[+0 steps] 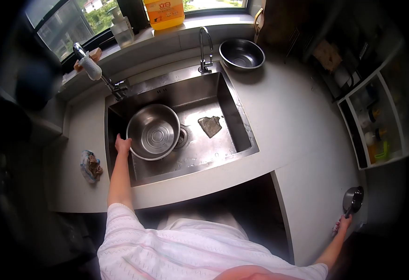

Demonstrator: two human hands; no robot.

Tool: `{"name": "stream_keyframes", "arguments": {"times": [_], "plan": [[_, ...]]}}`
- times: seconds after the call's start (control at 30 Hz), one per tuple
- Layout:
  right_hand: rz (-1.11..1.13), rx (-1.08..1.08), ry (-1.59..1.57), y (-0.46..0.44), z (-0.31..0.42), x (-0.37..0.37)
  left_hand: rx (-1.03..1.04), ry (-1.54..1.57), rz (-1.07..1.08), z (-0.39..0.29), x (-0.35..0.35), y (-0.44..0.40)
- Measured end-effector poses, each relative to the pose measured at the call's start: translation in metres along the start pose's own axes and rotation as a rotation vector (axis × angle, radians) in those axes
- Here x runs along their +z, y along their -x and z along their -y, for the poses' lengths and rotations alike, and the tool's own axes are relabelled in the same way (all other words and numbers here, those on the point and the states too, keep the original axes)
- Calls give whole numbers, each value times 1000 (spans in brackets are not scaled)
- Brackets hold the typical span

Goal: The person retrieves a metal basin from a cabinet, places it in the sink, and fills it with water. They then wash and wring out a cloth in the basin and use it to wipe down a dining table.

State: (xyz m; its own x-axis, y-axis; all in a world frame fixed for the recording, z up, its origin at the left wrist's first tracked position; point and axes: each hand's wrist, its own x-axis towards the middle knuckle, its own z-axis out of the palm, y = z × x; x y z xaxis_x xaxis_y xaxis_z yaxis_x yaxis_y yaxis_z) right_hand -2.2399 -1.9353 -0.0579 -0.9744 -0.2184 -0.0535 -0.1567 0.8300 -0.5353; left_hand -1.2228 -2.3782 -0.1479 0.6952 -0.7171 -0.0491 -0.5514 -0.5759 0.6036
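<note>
My left hand (123, 144) is at the left rim of a round stainless steel basin (155, 135), its fingers closed on the edge. The basin sits in the left part of the sink (195, 163), tilted a little, beside the drain (182, 138). Far to the right, my right hand (344, 222) is closed around the dark handle of a small metal pan (352, 199) on the side counter. Something with a red and white pattern (336, 227) shows beside that hand; I cannot make it out.
A dark wet rag-like piece (209, 126) lies on the sink floor. A faucet (116, 87) and a slim tap (205, 51) stand behind. A dark bowl (242, 54) is at the back right. A crumpled cloth (91, 166) lies left; a rack (377, 121) stands right.
</note>
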Motion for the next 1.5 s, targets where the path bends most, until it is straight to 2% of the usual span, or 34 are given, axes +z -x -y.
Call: {"name": "stream_keyframes", "arguments": {"times": [0.03, 0.13, 0.23, 0.33, 0.43, 0.5, 0.63, 0.73, 0.8, 0.87, 1.0, 1.17, 1.3, 1.43, 1.5], "plan": [[137, 183, -117, 18, 29, -3, 85, 21, -36, -24, -16, -5], [67, 264, -305, 21, 42, 5, 408, 168, -181, -92, -42, -32], [-61, 129, -262, 50, 65, 8, 592, 287, -107, -168, -69, -43], [-163, -21, -194, 91, 108, 14, 645, 283, 8, -198, -51, -57], [-65, -291, -242, 127, 149, 31, 809, 207, 58, -198, -23, -66], [106, -285, -353, 215, 233, 34, 882, 216, 90, -203, -25, -62], [293, -444, -349, 313, 324, 73, 1012, 313, 163, -199, -36, -68], [399, -674, -241, 372, 376, 105, 987, 362, 175, -193, -54, -51], [461, -821, -156, 410, 405, 127, 989, 491, 270, -187, -69, -31], [504, -947, -68, 440, 427, 144, 842, 665, 456, -173, -72, -19], [566, -1071, -55, 477, 447, 181, 601, 1031, 892, -141, -67, -13], [682, -1150, -18, 509, 455, 209, 376, 1218, 1116, -120, -71, 1], [769, -1147, 46, 535, 458, 221, 298, 1143, 1082, -101, -70, 2], [760, -1254, 31, 561, 461, 244, 448, 669, 918, -69, -69, 1], [796, -1259, 25, 571, 463, 258, 563, 451, 732, -56, -78, 9]]}}
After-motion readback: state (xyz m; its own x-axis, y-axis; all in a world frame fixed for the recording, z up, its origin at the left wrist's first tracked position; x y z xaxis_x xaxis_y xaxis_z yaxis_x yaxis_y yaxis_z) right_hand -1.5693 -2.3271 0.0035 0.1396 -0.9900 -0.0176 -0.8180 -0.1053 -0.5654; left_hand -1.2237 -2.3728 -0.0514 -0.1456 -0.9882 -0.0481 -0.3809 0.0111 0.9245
